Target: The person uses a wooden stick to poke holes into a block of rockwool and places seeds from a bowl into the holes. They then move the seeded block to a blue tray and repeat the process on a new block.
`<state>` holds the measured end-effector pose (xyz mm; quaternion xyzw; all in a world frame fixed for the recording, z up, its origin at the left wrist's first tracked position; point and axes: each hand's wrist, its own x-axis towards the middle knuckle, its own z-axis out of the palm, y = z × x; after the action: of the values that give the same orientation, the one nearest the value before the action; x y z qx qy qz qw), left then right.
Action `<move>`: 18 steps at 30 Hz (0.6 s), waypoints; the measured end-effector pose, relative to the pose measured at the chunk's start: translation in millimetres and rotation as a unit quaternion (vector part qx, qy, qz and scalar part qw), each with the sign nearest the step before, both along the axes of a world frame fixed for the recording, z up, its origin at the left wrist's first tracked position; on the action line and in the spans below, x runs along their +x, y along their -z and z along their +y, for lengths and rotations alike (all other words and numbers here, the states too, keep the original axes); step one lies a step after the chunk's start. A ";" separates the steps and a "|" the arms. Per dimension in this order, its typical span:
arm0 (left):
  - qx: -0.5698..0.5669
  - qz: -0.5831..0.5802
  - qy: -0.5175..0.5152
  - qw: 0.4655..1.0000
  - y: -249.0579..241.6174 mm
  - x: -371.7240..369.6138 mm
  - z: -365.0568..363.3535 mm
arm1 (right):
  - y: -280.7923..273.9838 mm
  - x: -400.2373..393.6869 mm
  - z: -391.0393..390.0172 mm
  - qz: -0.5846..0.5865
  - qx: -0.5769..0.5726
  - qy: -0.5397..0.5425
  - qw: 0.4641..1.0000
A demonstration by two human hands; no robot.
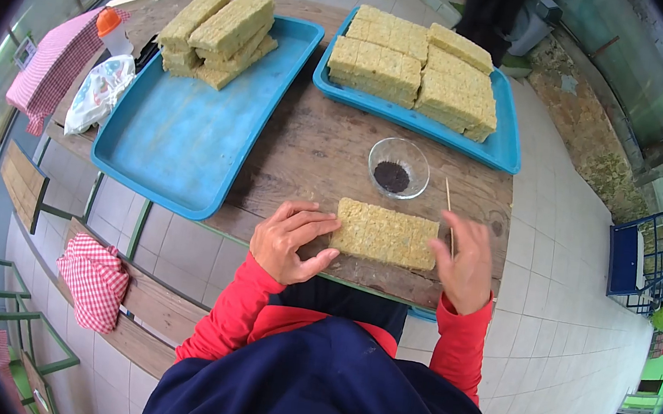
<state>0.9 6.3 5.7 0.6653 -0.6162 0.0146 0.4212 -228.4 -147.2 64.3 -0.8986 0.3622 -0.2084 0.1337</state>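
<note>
A yellowish, rough-textured slab [385,234] lies flat on the wooden table [306,144], close to the front edge. At its left end is my left hand [293,242], fingers bent and apart, fingertips at the slab's edge. My right hand [465,261] is by the right end, thumb and fingers spread, holding nothing that I can see. A thin wooden stick [449,199] lies beside that hand, its lower part close to the fingers. Behind the slab stands a clear glass bowl [418,168] with small dark grains [391,177] in it.
A blue tray [169,137] at the left holds stacked slabs [225,30]. Another blue tray [508,141], at the back right, bears more blocks [419,63]. A plastic bag [101,94] and an orange-capped bottle [113,30] are at the far left. A bench [151,305] stands below left.
</note>
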 end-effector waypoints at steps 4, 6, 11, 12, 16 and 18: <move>-0.010 0.040 0.008 0.999 -3.2 2.3 1.0 | -5.0 27.7 4.1 -0.007 0.032 -0.188 0.982; -0.008 0.056 0.006 0.998 -6.2 3.2 3.1 | 0.4 35.8 2.4 0.069 0.038 -0.250 0.965; -0.021 0.042 -0.014 0.999 -13.0 12.1 6.8 | 3.2 46.2 -4.3 0.121 0.041 -0.270 0.954; -0.030 0.023 -0.025 0.999 -13.8 14.4 6.3 | 4.2 47.1 -4.9 0.128 0.055 -0.276 0.951; -0.038 0.031 -0.034 0.998 -9.5 18.8 2.3 | -0.7 46.5 -7.9 0.134 0.076 -0.295 0.943; -0.034 0.044 -0.036 0.998 -4.6 18.2 0.7 | -15.3 45.9 -11.7 0.124 0.080 -0.320 0.936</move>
<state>19.2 7.0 10.3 0.6725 -0.5718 0.0211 0.4694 -182.4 -158.9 79.6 -0.9721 0.0850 -0.0117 0.2184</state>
